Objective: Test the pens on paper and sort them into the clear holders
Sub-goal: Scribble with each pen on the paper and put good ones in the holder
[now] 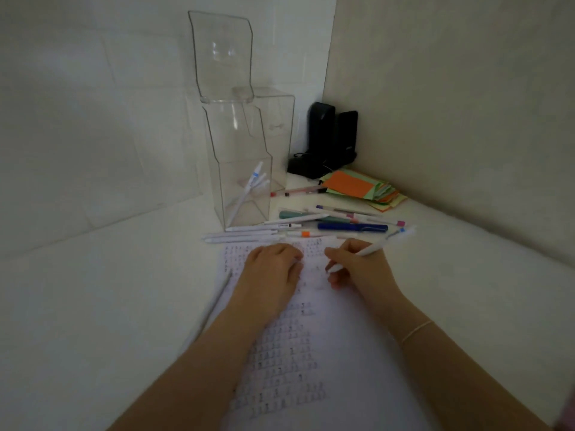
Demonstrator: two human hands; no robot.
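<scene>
Sheet of paper (pixel 311 353): lies flat on the white desk (pixel 109 306), covered with rows of small marks, running from the near edge up to the row of pens.

Left hand (pixel 273 269): palm down on the upper part of the paper, fingers relaxed and laid flat, holding nothing.

Right hand (pixel 357 265): on the paper just beside the left hand, fingers curled round a white pen (pixel 373 248). The pen's tip points down to the paper; its far end, with a small blue band, slants up and to the right.

Loose pens (pixel 311 227): a scattered group on the desk beyond the paper, mostly white, plus 1 dark blue pen (pixel 353 227) and 1 teal one. 1 thin pen with a red end (pixel 295 191) lies farther back.

Single white pen (pixel 217 301): lies along the left edge of the paper, apart from the group.

Clear holders (pixel 242 181): tall see-through boxes standing upright at the back, left of the loose pens. The front one holds several white pens (pixel 249 189) leaning against its wall.

Coloured paper notes (pixel 364 189): an orange, green and yellow stack near the corner.

Black device (pixel 326 141): stands in the corner behind the notes; its kind cannot be told.
</scene>
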